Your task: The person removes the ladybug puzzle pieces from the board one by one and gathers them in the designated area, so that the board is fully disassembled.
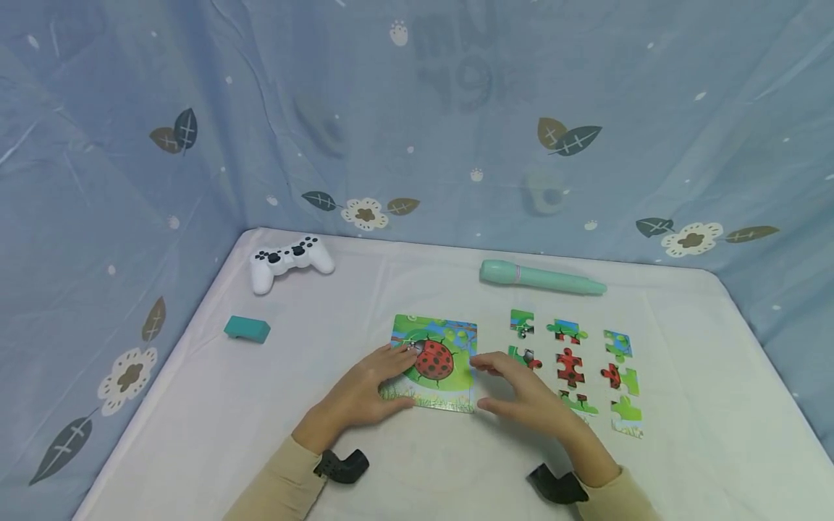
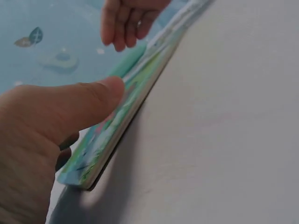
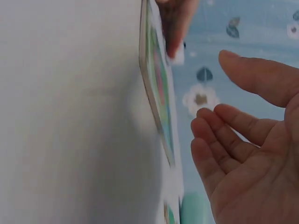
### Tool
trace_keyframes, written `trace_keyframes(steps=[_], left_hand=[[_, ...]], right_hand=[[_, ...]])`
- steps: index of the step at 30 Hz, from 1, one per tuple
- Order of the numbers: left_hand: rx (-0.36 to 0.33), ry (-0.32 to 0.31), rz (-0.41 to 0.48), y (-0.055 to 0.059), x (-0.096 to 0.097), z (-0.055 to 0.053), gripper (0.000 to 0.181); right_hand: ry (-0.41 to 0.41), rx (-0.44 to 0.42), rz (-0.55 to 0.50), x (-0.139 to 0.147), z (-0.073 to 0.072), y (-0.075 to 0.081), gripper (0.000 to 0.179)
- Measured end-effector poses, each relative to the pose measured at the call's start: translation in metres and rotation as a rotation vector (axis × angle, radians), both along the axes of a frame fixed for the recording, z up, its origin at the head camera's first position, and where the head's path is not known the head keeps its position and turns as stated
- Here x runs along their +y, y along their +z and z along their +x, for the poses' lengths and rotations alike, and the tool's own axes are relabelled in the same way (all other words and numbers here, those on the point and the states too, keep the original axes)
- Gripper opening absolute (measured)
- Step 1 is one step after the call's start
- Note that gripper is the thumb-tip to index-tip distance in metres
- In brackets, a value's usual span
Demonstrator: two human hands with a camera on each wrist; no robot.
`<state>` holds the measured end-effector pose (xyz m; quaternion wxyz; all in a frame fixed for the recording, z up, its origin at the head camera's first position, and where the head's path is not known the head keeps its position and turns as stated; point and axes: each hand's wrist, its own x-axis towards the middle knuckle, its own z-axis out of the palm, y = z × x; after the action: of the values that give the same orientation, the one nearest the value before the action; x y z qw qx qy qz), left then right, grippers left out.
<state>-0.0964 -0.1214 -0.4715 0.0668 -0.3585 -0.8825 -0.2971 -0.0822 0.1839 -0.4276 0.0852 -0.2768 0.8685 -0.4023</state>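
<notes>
In the head view a square ladybug picture board [image 1: 435, 359] lies flat on the table. My left hand [image 1: 365, 387] lies over its left side, fingertips on the picture beside the ladybug's head and thumb near the bottom edge. The left wrist view shows that thumb [image 2: 100, 95] over the thick-edged board [image 2: 110, 123]. My right hand [image 1: 524, 394] hovers just past the board's right edge, fingers loosely bent and thumb apart. Nothing is in its palm [image 3: 261, 172] in the right wrist view. Beyond it lie several loose ladybug jigsaw pieces [image 1: 570, 367] in three columns, some partly hidden by the hand.
A white game controller [image 1: 289, 262] sits at the back left of the white table [image 1: 313, 318], with a teal block [image 1: 247, 329] nearer. A mint-green microphone-shaped object [image 1: 544, 278] lies behind the pieces. Blue patterned cloth [image 1: 456, 145] hangs around the table.
</notes>
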Motion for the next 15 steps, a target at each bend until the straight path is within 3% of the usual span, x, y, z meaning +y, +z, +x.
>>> trace_keyframes(steps=[4,8,15], left_hand=[[-0.028,0.053,-0.017,0.000,-0.008,-0.003,0.076],[-0.060,0.064,-0.054,0.001,-0.015,-0.006,0.082],[-0.103,0.056,-0.096,-0.002,-0.021,-0.009,0.086]], right_hand=[[0.076,-0.007,-0.004,-0.029,-0.009,0.000,0.056],[0.137,-0.021,-0.013,-0.055,-0.016,-0.001,0.057],[0.140,-0.008,0.059,-0.088,-0.023,-0.008,0.060]])
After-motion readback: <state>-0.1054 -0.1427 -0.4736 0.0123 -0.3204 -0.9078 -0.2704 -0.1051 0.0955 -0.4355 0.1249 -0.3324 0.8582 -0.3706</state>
